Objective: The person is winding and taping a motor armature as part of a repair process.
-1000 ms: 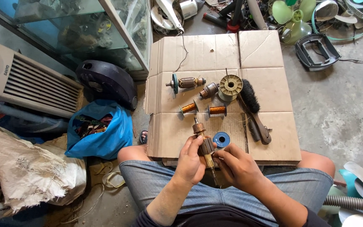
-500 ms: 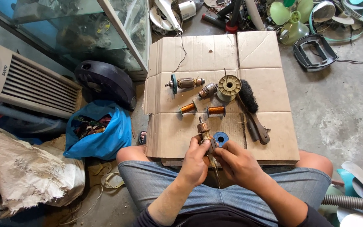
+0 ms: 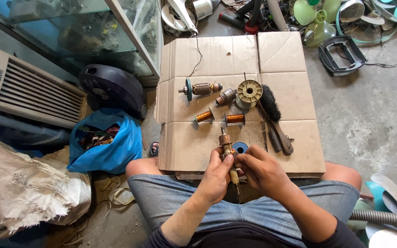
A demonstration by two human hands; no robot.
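A motor armature [image 3: 227, 147] is gripped upright by the left hand [image 3: 217, 177] and right hand [image 3: 260, 170], both closed round it, over cardboard [image 3: 281, 59]; judged heavy, rigid. Its copper windings look fragile; the shaft is best held.

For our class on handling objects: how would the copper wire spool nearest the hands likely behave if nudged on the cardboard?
The spool lies on its side on round flanges, so it would probably roll. Its tight copper winding suggests weight for its size. The cardboard looks flat, so it may stop soon.
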